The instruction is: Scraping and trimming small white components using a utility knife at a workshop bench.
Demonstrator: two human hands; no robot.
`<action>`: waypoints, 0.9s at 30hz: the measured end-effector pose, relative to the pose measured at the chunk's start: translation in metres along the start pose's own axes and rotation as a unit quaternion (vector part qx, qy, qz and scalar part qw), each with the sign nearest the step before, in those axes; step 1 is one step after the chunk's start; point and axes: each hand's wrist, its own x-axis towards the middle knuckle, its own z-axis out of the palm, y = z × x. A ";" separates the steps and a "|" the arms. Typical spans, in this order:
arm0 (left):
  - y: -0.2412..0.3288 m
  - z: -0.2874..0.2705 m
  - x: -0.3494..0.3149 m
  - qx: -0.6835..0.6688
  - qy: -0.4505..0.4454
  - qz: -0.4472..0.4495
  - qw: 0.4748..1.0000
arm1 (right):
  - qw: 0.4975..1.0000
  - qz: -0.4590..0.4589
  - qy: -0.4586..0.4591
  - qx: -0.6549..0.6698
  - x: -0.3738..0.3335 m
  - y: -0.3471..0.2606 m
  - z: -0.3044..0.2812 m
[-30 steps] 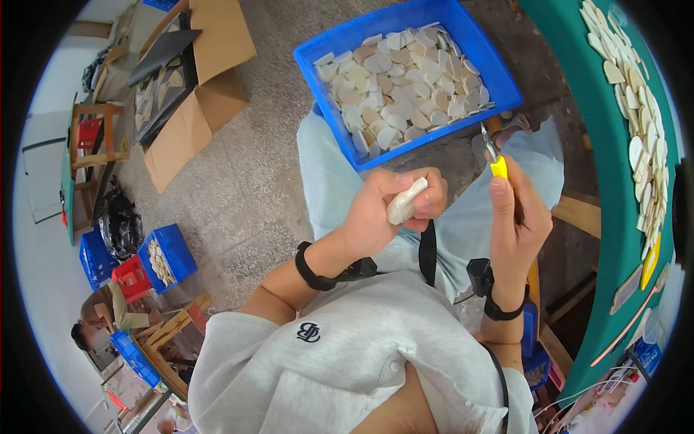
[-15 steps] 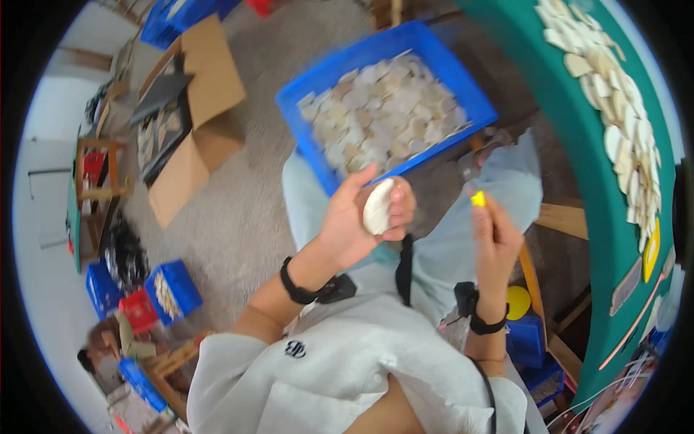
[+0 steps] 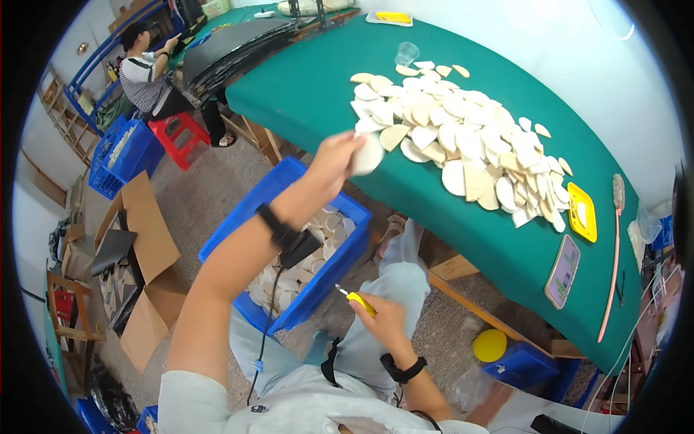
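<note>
My left hand [image 3: 334, 165] reaches out to the near edge of the green table, its fingers closed on a flat white rounded piece [image 3: 368, 155]. That piece is beside the heap of similar flat cream and white pieces [image 3: 463, 137], many of them half-round. My right hand [image 3: 384, 322] is low over my right leg, closed round a small yellow-handled craft knife [image 3: 361, 303] with its metal tip pointing up and left. Below my left forearm, a blue bin [image 3: 345, 266] on the floor holds many more flat pieces; the forearm hides part of it.
On the green table [image 3: 311, 94] are a clear cup [image 3: 406, 53], a yellow tray [image 3: 582, 212], a phone [image 3: 562, 271] and a pink-handled brush [image 3: 612, 275]. An open cardboard box [image 3: 148, 239] stands left. Another person [image 3: 148, 76] sits on a red stool [image 3: 178, 137] at the back left.
My view has swung toward the table. My left hand, with a white piece, has gone from my lap to the table edge. My right hand still holds the yellow tool, now with its tip showing.
</note>
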 end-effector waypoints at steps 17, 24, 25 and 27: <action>-0.048 -0.097 -0.038 0.190 -0.029 -0.041 0.980 | 0.991 0.027 0.012 0.132 -0.008 0.011 -0.008; -0.133 -0.238 -0.098 0.329 0.139 -0.101 0.929 | 0.985 -0.125 0.109 -0.038 0.017 0.015 -0.021; -0.162 -0.277 -0.101 0.371 0.145 -0.115 0.910 | 0.983 -0.136 0.099 -0.068 0.020 0.014 -0.017; -0.224 -0.344 -0.104 0.550 0.134 -0.112 0.817 | 0.977 -0.151 0.070 -0.129 0.021 0.013 -0.008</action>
